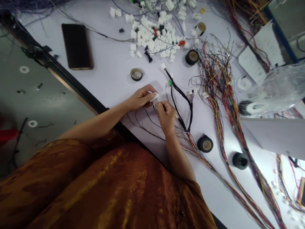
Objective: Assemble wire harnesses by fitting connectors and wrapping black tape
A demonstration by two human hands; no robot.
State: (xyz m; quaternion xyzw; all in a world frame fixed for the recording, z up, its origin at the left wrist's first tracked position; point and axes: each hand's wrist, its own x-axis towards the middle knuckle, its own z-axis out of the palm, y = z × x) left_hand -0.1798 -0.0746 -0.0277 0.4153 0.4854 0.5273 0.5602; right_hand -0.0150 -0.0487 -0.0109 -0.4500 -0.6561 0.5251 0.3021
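Inspecting the white plastic connector (154, 96) first: you have it in your left grip (140, 98), closed on it between thumb and fingers, with its end showing just past the fingertips. Your right grip (166, 116) sits right beside it, fingertips pinched shut on the thin wires (152, 109) entering the connector. Those wires fan out below both grips and across the white worktop (107, 57). Just beyond the right grip lies a black-sheathed wire harness (181, 98), fitted with a green connector (170, 82), not touching either grip. A roll of black tape (136, 74) stands beyond the left grip, and a second roll (205, 143) lies to the right of your right grip. Further right runs a loose bundle of coloured wires (214, 79). Well beyond both grips you will find a heap of white connectors (152, 35) and, further left, a dark smartphone (77, 46).
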